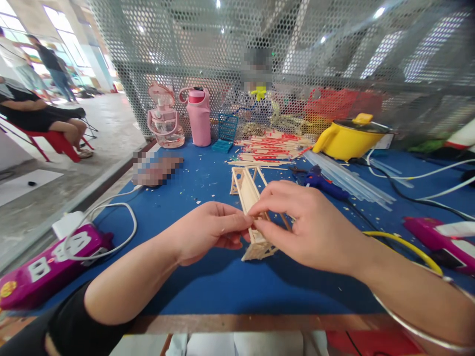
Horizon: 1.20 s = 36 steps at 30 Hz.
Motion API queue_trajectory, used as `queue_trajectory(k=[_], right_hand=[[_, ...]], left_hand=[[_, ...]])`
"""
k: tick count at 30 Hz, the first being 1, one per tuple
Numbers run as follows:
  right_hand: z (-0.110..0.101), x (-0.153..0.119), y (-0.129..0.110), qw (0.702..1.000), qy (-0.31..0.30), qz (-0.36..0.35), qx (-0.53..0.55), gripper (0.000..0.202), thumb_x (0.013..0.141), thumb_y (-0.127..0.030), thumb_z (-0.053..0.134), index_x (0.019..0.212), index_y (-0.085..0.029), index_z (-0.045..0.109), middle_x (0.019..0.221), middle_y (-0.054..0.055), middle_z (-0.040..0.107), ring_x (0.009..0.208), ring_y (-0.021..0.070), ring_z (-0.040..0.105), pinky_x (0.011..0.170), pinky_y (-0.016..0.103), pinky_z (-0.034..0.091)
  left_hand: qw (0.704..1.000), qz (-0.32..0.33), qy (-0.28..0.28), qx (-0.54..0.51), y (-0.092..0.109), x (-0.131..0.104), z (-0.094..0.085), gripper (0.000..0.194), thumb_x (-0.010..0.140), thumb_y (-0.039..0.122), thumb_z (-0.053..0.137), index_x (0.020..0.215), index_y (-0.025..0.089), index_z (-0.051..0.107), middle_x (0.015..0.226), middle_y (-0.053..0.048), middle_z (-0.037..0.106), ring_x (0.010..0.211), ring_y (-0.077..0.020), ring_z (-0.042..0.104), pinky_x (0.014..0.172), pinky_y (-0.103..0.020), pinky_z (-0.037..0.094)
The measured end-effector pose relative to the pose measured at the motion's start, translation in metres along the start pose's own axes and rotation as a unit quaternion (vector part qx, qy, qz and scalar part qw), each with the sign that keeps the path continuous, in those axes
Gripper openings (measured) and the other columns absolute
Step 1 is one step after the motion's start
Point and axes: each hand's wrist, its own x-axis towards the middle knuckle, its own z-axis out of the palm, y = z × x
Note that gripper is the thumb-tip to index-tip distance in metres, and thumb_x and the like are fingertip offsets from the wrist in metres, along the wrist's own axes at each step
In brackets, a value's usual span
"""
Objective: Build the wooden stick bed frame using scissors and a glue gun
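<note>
A small model built of thin wooden sticks (249,190) rests on the blue tabletop in front of me, its long side running away from me. My left hand (218,225) is closed at its left side, thumb and fingers pinched on the near part of the frame. From the right, my right hand (297,217) reaches over the model, thumb and index fingertips pinched together close to the left thumb. Whatever lies between the right fingertips is too small to make out. Beyond the right hand lies a blue glue gun (321,182).
Behind the model lie many red-marked sticks (267,148). Clear glue sticks (349,183) and a yellow pot (351,138) are at right. Two pink bottles (199,118) stand by the mesh screen (208,44). Purple power strips (55,267) and cables flank both sides. People are at far left.
</note>
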Motion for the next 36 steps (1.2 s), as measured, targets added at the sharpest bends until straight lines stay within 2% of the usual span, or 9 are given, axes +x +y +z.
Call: queue_trajectory(k=[4,9,12,19,25,31,36], right_hand=[[-0.013,0.016,0.002,0.996,-0.086,0.000,-0.001,0.015,0.076,-0.013,0.062,0.075,-0.023,0.073,0.074,-0.001,0.065,0.069,0.0122,0.058,0.063,0.026,0.043],[-0.021,0.026,0.003,0.984,-0.139,-0.096,-0.063,0.014,0.083,-0.016,0.059,0.076,-0.019,0.071,0.075,0.002,0.065,0.075,0.0149,0.057,0.068,0.029,0.041],[-0.023,0.027,0.001,0.978,-0.152,-0.115,-0.089,0.015,0.083,-0.015,0.057,0.076,-0.018,0.070,0.075,0.002,0.065,0.075,0.0157,0.056,0.068,0.030,0.040],[-0.023,0.029,-0.002,0.984,-0.156,-0.063,-0.065,0.013,0.079,-0.017,0.062,0.070,-0.021,0.070,0.066,-0.001,0.066,0.065,0.0130,0.057,0.061,0.027,0.040],[-0.021,0.029,-0.006,0.981,-0.169,-0.040,-0.088,0.015,0.077,-0.014,0.060,0.066,-0.021,0.067,0.065,-0.001,0.064,0.063,0.0130,0.057,0.059,0.028,0.040],[-0.019,0.034,-0.015,0.956,-0.165,-0.116,-0.211,0.020,0.075,-0.014,0.056,0.056,-0.021,0.057,0.057,0.002,0.058,0.057,0.0164,0.050,0.059,0.034,0.033],[-0.024,0.041,-0.015,0.934,-0.207,-0.184,-0.227,0.025,0.076,-0.014,0.055,0.053,-0.022,0.055,0.052,0.002,0.055,0.051,0.0160,0.047,0.058,0.035,0.030]], left_hand=[[1.000,0.010,-0.019,0.004,-0.002,0.001,-0.002,0.028,0.067,0.039,0.077,0.068,0.013,0.067,0.061,0.002,0.057,0.058,-0.0068,0.049,0.066,-0.023,0.044],[0.999,0.007,-0.045,0.013,-0.002,0.001,-0.005,0.030,0.068,0.042,0.075,0.072,0.013,0.069,0.069,0.000,0.061,0.060,-0.0070,0.049,0.068,-0.023,0.045],[0.998,-0.006,-0.060,0.017,-0.001,0.001,-0.007,0.029,0.067,0.040,0.075,0.072,0.012,0.069,0.070,-0.001,0.061,0.061,-0.0075,0.050,0.069,-0.024,0.046],[0.999,-0.004,-0.036,0.013,0.001,0.000,-0.005,0.028,0.062,0.038,0.079,0.068,0.012,0.070,0.067,-0.001,0.062,0.060,-0.0076,0.051,0.062,-0.021,0.045],[0.999,-0.019,-0.042,-0.022,0.002,0.000,-0.005,0.015,0.068,0.026,0.072,0.071,0.011,0.071,0.069,-0.003,0.065,0.060,-0.0079,0.053,0.065,-0.023,0.047],[0.999,-0.019,-0.017,-0.041,0.001,0.001,-0.002,0.017,0.070,0.026,0.067,0.062,0.011,0.068,0.068,-0.004,0.066,0.057,-0.0081,0.052,0.064,-0.025,0.046],[0.998,-0.018,-0.029,-0.054,-0.001,0.002,-0.003,0.017,0.068,0.026,0.070,0.062,0.011,0.068,0.067,-0.003,0.064,0.058,-0.0071,0.051,0.067,-0.024,0.047]])
